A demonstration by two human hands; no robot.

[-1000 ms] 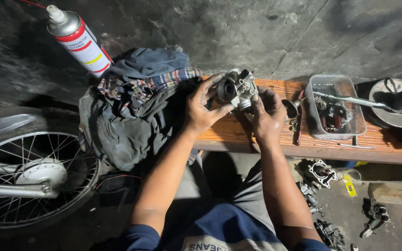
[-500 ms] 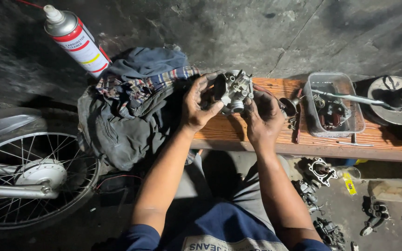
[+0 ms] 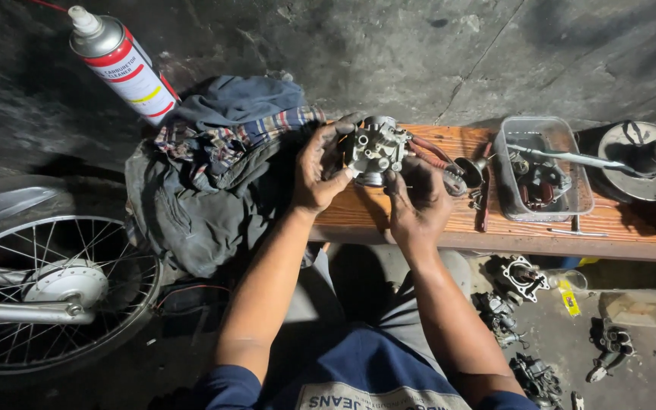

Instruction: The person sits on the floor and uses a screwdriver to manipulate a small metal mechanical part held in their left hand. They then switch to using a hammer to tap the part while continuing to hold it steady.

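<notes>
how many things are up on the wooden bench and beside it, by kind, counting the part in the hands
metal engine part, held by left hand and right hand: 1
spray cans: 1
clear plastic tubs: 1
heaps of cloth: 1
round metal housings: 1
spoked wheels: 1
Total: 6

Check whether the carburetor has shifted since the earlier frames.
Yes, slightly. The carburetor, held by both hands, has turned and edged away from the clear plastic tray, toward the rag pile.
</notes>
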